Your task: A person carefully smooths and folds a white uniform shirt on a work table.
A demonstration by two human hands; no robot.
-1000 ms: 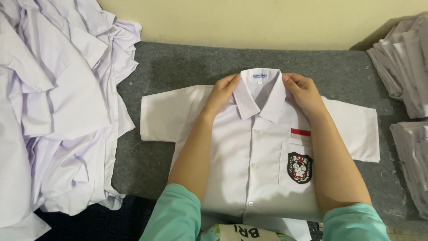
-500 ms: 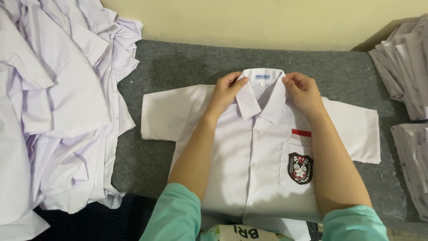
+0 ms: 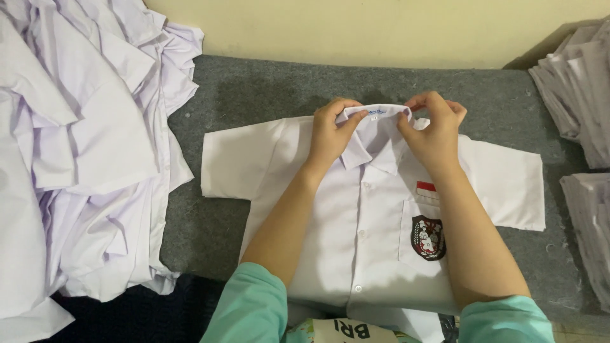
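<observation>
A white short-sleeved shirt (image 3: pixel 375 241) lies face up and buttoned on a grey felt-covered table (image 3: pixel 254 95), with a red strip and a dark crest on its chest pocket (image 3: pixel 427 236). My left hand (image 3: pixel 330 132) pinches the left side of the collar (image 3: pixel 375 115). On the collar's right side, my right hand (image 3: pixel 433 130) grips in the same way. Both hands lift the collar's back edge a little off the table. Both sleeves lie spread flat to the sides.
A big loose heap of white shirts (image 3: pixel 76 159) covers the table's left side. Stacks of folded white cloth (image 3: pixel 581 101) sit at the right edge. A cream wall (image 3: pixel 356 28) runs behind the table.
Both hands have slid from the collar's sides up to its back edge and now pinch it. The collar is raised slightly.
</observation>
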